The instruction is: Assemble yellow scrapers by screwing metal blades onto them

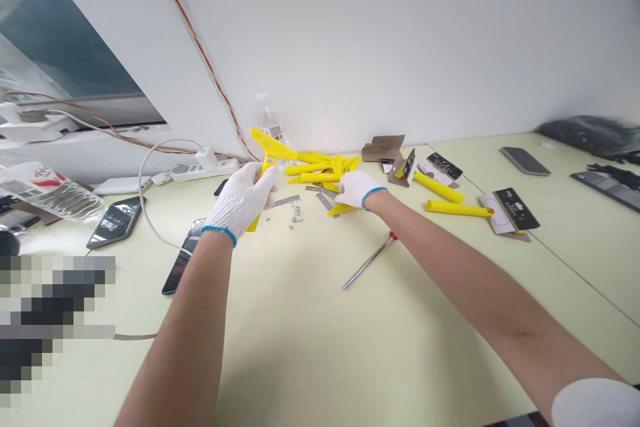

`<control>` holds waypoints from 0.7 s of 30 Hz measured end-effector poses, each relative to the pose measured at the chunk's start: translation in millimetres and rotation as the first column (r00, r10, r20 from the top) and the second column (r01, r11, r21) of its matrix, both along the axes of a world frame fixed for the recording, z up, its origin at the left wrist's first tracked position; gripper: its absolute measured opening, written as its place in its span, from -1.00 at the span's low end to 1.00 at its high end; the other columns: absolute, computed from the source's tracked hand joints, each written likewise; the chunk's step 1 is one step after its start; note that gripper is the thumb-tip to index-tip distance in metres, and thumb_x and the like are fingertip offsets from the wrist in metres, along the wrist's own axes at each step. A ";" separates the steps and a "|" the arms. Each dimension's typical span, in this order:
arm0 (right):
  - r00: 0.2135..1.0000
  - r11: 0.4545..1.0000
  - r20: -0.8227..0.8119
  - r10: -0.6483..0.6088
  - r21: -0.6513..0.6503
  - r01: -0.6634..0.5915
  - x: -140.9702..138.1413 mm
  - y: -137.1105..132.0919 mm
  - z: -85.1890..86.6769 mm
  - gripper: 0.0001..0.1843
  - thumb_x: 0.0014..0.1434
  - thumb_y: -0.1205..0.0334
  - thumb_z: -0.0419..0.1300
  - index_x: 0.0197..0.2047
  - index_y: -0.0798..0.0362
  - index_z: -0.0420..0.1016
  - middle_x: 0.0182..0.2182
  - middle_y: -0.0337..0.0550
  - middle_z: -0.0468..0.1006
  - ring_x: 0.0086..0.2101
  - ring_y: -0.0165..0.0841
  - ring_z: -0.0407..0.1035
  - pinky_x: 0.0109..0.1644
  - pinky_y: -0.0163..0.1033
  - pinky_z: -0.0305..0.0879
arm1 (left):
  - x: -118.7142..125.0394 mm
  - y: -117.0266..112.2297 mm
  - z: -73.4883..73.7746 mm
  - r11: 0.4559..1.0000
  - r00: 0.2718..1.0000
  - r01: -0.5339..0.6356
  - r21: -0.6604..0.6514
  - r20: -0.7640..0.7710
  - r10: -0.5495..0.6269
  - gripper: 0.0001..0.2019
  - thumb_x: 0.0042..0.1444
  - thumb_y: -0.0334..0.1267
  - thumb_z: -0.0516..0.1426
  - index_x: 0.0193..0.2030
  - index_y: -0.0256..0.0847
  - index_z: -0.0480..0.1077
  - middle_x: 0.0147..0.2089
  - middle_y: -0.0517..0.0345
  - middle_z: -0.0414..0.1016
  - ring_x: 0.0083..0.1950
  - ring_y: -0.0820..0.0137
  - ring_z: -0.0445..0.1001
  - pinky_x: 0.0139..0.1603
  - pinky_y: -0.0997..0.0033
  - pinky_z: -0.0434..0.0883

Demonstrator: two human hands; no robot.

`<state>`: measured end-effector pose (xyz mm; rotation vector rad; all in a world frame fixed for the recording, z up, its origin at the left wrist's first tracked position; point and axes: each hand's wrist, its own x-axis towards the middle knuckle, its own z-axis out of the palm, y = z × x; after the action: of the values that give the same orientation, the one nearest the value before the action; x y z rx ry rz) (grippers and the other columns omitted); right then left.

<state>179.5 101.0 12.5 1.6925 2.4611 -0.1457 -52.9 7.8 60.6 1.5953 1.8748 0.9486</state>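
My left hand [244, 195], in a white knit glove with a blue cuff, is wrapped round a yellow plastic scraper [270, 145]. Its wide head points up and its handle end shows below the palm. My right hand [358, 189], gloved alike, is closed and reaches down at the right side of a pile of yellow scraper parts [315, 170]. Its fingertips are partly hidden, so what they grip is unclear. A yellow piece [345, 211] lies just under that hand. Between the hands are flat metal blades [287, 201] and a cluster of small screws [296, 215].
A screwdriver [367, 265] lies below my right forearm. Packaged yellow scrapers [457, 209] and brown card [383, 149] are at right. Phones [116, 221], a white cable [150, 213], a power strip [210, 168] and a water bottle [50, 193] are at left. A wall stands behind.
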 end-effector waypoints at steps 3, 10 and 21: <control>0.998 0.999 0.022 -0.050 -0.007 0.050 -14.3 7.9 -4.9 -0.40 0.18 0.03 0.39 0.15 0.32 0.67 -0.01 0.38 0.69 -0.01 0.05 0.61 0.02 -0.11 0.52 | 1.3 -0.7 -2.5 0.999 0.999 0.034 0.004 -0.028 -0.034 -0.72 0.35 0.00 0.11 -0.15 -0.20 0.40 -0.27 0.21 0.57 -0.41 0.49 0.47 -0.25 0.40 0.40; 0.997 0.996 0.016 -0.075 -0.054 0.075 -23.0 22.8 -9.3 -0.44 0.11 0.10 0.45 0.10 0.31 0.70 -0.02 0.36 0.69 -0.02 0.06 0.62 0.07 -0.08 0.54 | -12.4 5.1 -16.4 0.996 0.994 0.084 0.012 -0.077 -0.083 -0.61 0.33 0.15 0.12 -0.22 -0.17 0.44 -0.39 0.24 0.54 -0.37 0.42 0.53 -0.30 0.38 0.37; 0.968 0.995 -0.235 -0.084 -0.075 0.068 -8.2 18.9 -12.5 -0.71 0.16 0.10 0.39 -0.18 0.15 0.76 -0.25 0.13 0.74 -0.20 -0.09 0.61 -0.13 -0.19 0.46 | -5.0 6.4 -16.2 0.996 0.994 0.084 0.028 -0.066 -0.082 -0.68 0.33 0.07 0.11 -0.15 -0.14 0.46 -0.26 0.17 0.63 -0.38 0.39 0.56 -0.31 0.36 0.41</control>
<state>171.3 119.8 0.1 1.8380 2.5217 -0.4603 -58.0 14.2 44.5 1.7271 1.8295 0.9037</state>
